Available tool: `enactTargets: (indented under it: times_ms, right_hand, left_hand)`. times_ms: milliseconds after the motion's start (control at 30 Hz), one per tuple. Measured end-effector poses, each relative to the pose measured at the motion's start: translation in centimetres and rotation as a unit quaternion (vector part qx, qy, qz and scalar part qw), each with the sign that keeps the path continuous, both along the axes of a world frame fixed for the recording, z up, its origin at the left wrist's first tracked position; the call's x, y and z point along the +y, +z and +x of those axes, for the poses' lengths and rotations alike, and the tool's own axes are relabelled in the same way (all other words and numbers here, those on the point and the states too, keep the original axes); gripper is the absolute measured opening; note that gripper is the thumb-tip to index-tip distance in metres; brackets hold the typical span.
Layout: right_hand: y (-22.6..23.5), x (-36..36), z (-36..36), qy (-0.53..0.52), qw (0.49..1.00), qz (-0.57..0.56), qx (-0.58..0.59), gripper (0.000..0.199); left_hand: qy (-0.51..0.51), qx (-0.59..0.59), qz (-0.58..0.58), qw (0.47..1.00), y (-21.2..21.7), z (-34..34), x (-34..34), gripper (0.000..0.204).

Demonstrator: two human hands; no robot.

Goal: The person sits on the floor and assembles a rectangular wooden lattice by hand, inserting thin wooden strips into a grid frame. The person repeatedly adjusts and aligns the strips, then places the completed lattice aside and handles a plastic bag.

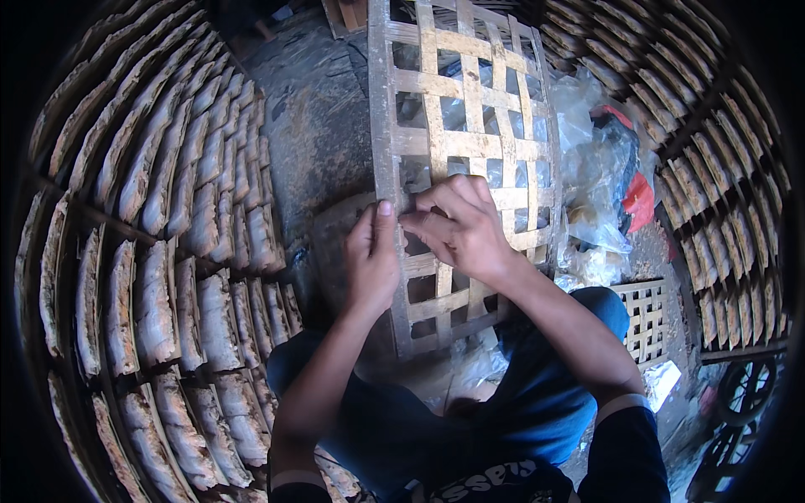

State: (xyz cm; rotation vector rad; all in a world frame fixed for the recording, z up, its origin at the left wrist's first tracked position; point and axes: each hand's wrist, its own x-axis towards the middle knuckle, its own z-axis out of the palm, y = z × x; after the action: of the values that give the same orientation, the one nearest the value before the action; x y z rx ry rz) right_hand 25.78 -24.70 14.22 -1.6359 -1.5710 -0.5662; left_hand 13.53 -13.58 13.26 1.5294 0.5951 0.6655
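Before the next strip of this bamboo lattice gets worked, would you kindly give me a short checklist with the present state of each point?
1. Left hand grips the lattice panel's left edge strip: ok.
2. Right hand fingers pinch at the same spot, beside the left thumb: ok.
3. Panel rests tilted over the lap, on the blue shorts: ok.
4. Weave looks even where visible: ok.
5. What the fingers pinch, a tie or a strip end: cannot tell.
6. Plastic bags lie close along the panel's right edge: not ok.
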Motion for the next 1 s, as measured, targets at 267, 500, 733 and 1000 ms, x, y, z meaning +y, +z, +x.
enactTargets:
  times_ms: [267,500,733,1000]
  right_hand:
    - [1.6,-2.0,4.8,-0.052,0.965,0.053,0.253,0.003]
    - [-0.3,-11.6,16.4,-0.377,0.892,0.089,0.234,0.019]
    - [5.3,-5.2,1.2,-0.028,0.842,-0.066,0.535,0.027]
    - [4.3,-2.9,0.6,0.063,0.703,-0.023,0.708,0.027]
  left_hand:
    - [0.001,0.034,0.013,0.999,-0.1,-0.9,0.3,0.037]
    - [-0.009,0.013,0.011,1.0,0.1,-1.8,0.6,0.042]
    - [-0.028,-0.005,0.02,0.999,-0.2,-0.8,-1.9,0.038]
    - [-0.071,-0.015,0.125,0.989,-0.3,1.2,-3.9,0.031]
